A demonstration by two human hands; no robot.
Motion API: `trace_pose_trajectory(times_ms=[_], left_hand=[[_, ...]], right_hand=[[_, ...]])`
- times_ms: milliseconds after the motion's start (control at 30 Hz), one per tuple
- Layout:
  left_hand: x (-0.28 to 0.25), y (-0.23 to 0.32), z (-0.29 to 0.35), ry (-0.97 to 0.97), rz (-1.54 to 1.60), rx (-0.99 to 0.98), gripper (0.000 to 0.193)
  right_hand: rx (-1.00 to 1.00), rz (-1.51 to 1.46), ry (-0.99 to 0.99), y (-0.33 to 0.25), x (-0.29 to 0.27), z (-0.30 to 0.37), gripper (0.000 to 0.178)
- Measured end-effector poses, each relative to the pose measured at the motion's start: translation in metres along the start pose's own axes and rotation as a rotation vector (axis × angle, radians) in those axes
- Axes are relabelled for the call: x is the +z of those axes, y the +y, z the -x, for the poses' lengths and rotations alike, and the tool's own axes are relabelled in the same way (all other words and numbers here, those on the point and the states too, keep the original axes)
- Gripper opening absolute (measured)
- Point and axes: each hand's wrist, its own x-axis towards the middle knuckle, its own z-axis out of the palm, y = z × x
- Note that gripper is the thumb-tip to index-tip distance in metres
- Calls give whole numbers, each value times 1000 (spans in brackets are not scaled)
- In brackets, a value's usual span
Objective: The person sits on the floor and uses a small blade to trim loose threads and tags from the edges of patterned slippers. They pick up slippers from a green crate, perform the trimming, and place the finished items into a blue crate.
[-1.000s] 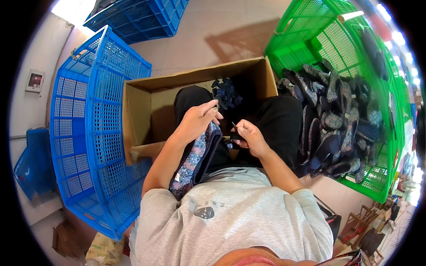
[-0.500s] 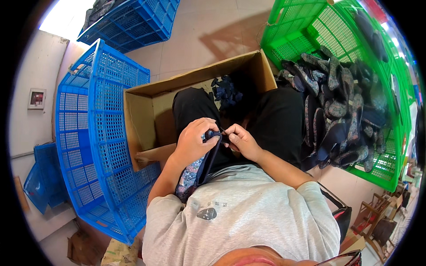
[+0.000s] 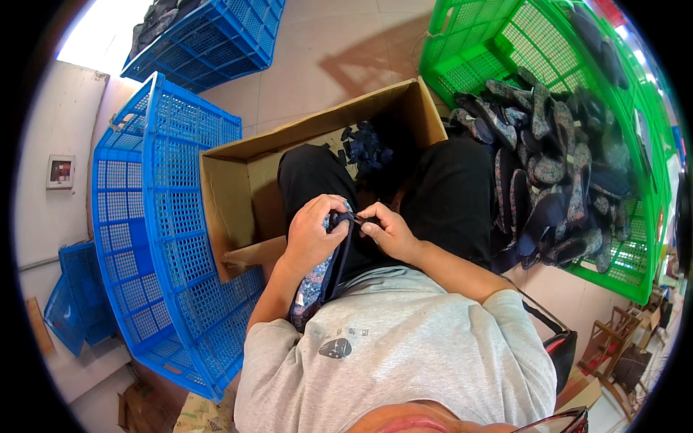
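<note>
Over my lap, my left hand (image 3: 312, 234) is closed around one end of a cloth shoe (image 3: 312, 285). Its fabric is a blue and pink floral print with a dark navy edge, and its other end hangs down by my left forearm against my shirt. My right hand (image 3: 390, 232) pinches at the gripped end of the shoe, its fingertips close to the left thumb. Something thin and dark shows between those fingertips, too small to name.
A cardboard box (image 3: 238, 195) with dark blue scraps (image 3: 367, 148) inside lies beyond my knees. At left stands a blue plastic crate (image 3: 184, 216), with another blue crate (image 3: 216, 50) behind. On the right, a green crate (image 3: 462, 61) holds many similar shoes (image 3: 545, 216).
Both hands stay at the same end of the shoe. The right fingers have shifted slightly left and up against it, and the whole view has moved a little.
</note>
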Motion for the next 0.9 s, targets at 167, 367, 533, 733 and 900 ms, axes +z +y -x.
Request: trace_pose_trajectory(times_ms=[167,367,533,733,900], left_hand=[[1,-1,0,-4,-4,-4,23],[2,-1,1,-11,2,-39,22],[1,0,0,-31,-6,-58,22],[-2,7,-3,-77,-114,-60,22],[-4,-1,-4,-62,-178,56,22]], right_hand=[[-38,26,39,-4,3,-4,34],[32,-22,9,-5,3,-3,29],[51,-119,9,-6,4,-5,23],[254,-398,110,-16,4,-8,17],[245,-453,152,-12,5,-5,17]])
